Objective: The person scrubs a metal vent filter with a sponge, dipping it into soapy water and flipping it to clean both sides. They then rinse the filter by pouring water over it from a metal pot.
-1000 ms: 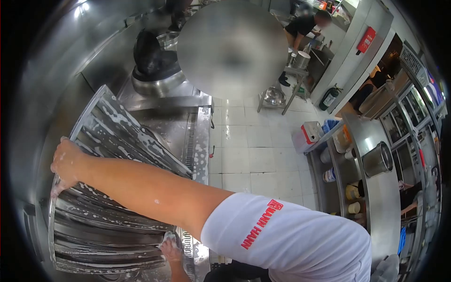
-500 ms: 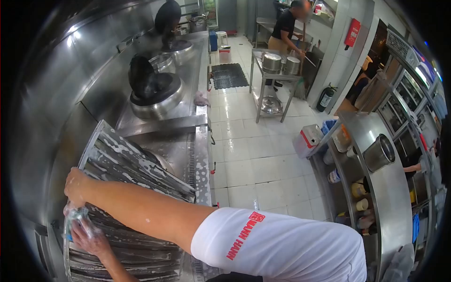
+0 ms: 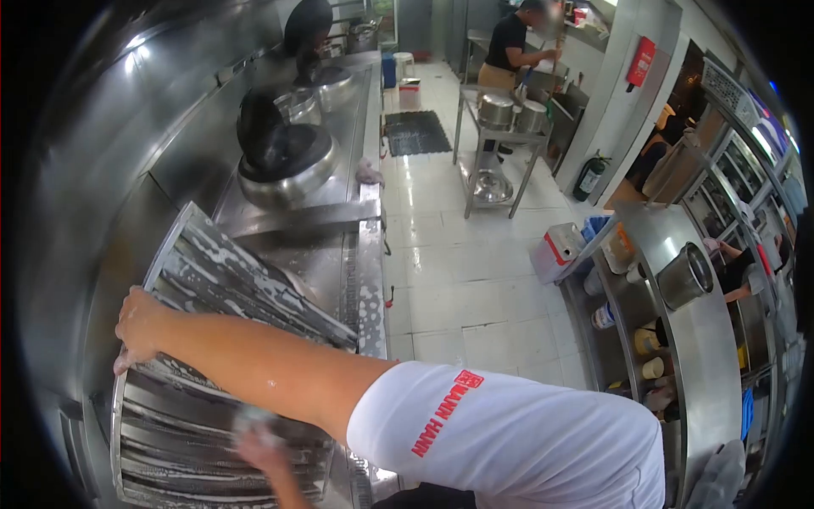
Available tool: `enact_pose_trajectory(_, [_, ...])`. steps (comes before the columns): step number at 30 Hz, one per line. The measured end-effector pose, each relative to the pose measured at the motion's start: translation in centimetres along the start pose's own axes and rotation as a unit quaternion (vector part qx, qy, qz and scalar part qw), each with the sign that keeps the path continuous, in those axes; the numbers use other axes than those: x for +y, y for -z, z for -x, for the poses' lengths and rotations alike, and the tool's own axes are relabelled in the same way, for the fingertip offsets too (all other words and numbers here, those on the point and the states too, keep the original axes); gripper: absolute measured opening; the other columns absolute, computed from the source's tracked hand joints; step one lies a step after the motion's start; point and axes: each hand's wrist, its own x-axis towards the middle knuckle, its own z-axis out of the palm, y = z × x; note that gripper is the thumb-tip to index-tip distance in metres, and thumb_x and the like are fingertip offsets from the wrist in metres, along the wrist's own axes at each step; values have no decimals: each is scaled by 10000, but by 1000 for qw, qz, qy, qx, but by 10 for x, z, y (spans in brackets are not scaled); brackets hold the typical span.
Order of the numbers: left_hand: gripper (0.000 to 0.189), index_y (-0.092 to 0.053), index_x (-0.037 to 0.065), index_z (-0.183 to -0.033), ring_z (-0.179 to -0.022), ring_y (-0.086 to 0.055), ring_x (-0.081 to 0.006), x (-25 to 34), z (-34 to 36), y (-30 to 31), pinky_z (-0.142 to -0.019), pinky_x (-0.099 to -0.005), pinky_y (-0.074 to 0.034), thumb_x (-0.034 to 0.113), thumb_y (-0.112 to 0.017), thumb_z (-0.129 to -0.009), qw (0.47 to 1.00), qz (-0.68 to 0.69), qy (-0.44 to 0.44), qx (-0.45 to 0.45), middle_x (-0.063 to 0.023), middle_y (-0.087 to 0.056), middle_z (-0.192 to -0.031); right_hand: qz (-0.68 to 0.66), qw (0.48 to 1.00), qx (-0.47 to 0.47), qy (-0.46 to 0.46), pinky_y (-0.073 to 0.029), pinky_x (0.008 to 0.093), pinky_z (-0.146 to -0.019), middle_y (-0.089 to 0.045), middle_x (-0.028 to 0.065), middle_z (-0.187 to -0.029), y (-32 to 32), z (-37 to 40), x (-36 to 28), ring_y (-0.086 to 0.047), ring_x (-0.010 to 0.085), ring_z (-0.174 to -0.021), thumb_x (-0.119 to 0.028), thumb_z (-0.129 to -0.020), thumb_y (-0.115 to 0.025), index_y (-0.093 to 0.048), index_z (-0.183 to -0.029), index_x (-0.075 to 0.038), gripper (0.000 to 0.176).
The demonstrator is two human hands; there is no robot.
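Observation:
Two soapy, ridged metal panels lie at the lower left, an upper one and a lower one. My right hand holds their left edge where they meet, fingers bent over the rim, its arm stretched across them. Below that forearm, my left hand is over the lower panel, blurred by motion. It is closed on a whitish, foamy scrubbing pad. White suds streak the ridges, and the forearm hides part of both panels.
Woks sit on the steel range behind the panels. A cloth lies on its soapy edge. A cart bears pots, with a person behind it. Shelving with a steel top stands at right; another person's arm shows beyond.
My left hand has moved right and slightly down across the lower panel with the pad, away from my right hand. My right hand has shifted slightly up. The person behind the cart stands more upright.

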Motion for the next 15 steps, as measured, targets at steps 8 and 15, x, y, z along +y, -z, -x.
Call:
enact_pose_trajectory(8, [357,-599,62,-1220,-1003,-609,-353,-98,-160,48,-856,-493,-471,73,-591,-862,964,-188,31,187,-179,-619,-1141,7,1000,18,10,-384,385,-861,-723,89,-992,-7,-8,2,-650,236,-987,-791,-817,-447,-759,-990,-122,758])
enact_pose_trajectory(15, [384,-630,-2,-1139,-984,-592,-370,47,136,-77,-820,-490,-449,300,-634,-902,981,106,137,-86,-153,-637,-1076,19,1000,-10,8,-355,378,-848,-726,79,-1020,-21,-20,5,-626,219,-1041,-820,-816,-405,-757,-1042,-118,817])
